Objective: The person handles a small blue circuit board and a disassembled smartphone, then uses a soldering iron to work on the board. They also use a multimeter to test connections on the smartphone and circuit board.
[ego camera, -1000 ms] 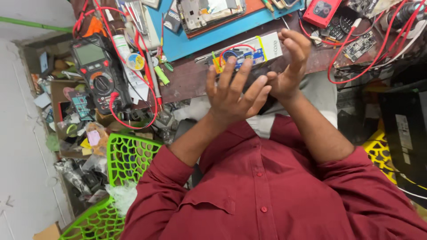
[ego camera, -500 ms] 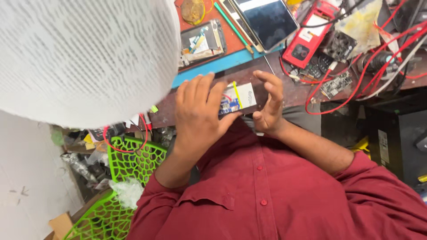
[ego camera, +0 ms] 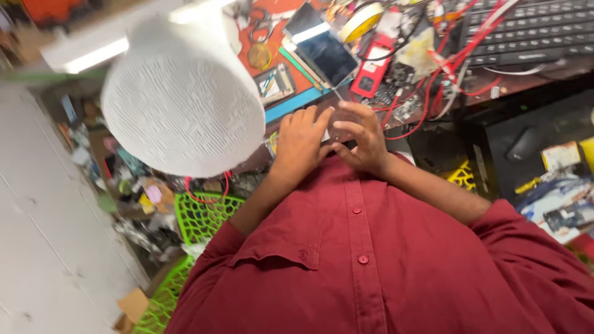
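Both hands meet close to the chest, just above the buttoned front of a dark red shirt (ego camera: 371, 266), and between them sits a small flat device (ego camera: 329, 132) — only a pale sliver of it shows, since the fingers cover most of it. The left hand (ego camera: 301, 141) lies over the device from the left with its fingers curled down onto it, close together, and the right hand (ego camera: 362, 135) closes on it from the right, fingers bent over the top edge and the thumb tucked in toward the middle. Whether the device is a phone body or a bare board cannot be told from here. It is held above the near edge of a cluttered workbench (ego camera: 433, 108). A large white knitted cap (ego camera: 182, 102) fills the upper left of the view, near the left hand. On the bench beyond the hands lie a dark phone screen (ego camera: 322, 44) on a blue mat (ego camera: 294, 102), a red meter (ego camera: 374, 65) tangled in red wires (ego camera: 433, 86), and a black keyboard (ego camera: 532, 31) further right. Below the left forearm stands a green plastic basket (ego camera: 201, 216).
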Tool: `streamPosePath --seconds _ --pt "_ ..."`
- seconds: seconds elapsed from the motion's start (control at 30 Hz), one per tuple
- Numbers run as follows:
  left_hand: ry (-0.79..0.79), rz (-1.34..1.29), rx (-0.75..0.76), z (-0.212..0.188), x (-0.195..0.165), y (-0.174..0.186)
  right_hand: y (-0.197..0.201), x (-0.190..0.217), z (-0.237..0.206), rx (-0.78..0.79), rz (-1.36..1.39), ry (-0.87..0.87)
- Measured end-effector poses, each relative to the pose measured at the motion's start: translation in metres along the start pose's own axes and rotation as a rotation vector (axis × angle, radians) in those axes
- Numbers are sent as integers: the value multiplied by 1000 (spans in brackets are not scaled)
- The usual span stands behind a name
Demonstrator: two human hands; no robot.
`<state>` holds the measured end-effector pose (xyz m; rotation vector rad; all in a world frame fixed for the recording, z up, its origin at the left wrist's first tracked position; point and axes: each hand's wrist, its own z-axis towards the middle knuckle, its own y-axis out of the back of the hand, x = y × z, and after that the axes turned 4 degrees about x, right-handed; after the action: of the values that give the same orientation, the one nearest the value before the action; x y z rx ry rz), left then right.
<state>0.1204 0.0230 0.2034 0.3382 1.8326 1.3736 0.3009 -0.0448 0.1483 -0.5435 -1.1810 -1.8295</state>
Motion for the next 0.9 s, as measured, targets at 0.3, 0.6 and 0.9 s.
streamPosePath --seconds 0.3,0.6,0.9 --pt "-445 -340 87 50 -79 6 83 66 -68 -198 -142 -540" --pt "-843 -373 174 99 -246 -37 201 133 -202 -578 -380 -819" --pt "-1282 -555 620 42 -531 -107 307 261 -355 -1127 -508 -959"
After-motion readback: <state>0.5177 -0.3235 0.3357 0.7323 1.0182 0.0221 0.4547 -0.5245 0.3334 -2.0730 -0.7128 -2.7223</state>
